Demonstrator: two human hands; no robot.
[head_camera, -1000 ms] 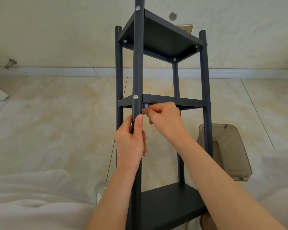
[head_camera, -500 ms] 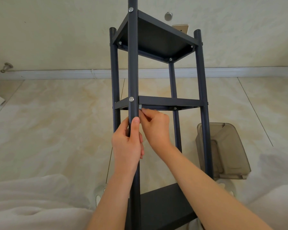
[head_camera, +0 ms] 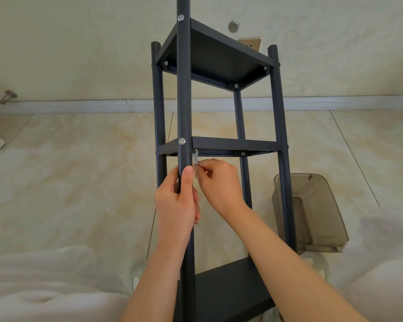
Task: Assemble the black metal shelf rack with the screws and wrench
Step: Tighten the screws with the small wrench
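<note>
Pale marbled floor tiles (head_camera: 68,170) are stretching back to a cream wall (head_camera: 79,43), and the black metal shelf rack (head_camera: 277,112) is standing upright on them, close in front of the person. Its frame is looking largely built: the top shelf (head_camera: 219,59), the middle shelf (head_camera: 233,144) and the bottom shelf (head_camera: 223,291) are all sitting between the four posts, and silver screws (head_camera: 182,141) are showing on the front post (head_camera: 184,89) and under the top shelf's corners. The left hand (head_camera: 176,201) is wrapping its fingers round the front post just below the middle shelf, steadying it. The right hand (head_camera: 219,182) is pinching the lower end of a small flat wrench (head_camera: 196,158), whose head is reaching up under the middle shelf's near corner, just behind the front post; the fastener it is meeting is hidden. Judging from this, the person is tightening the middle shelf's joints, so the work is running well past halfway. What is remaining is probably this corner and any others not yet snug; the bottom shelf's fixings are lying out of clear sight. A smoky translucent bin (head_camera: 310,212) is standing on the floor just right of the rack.
</note>
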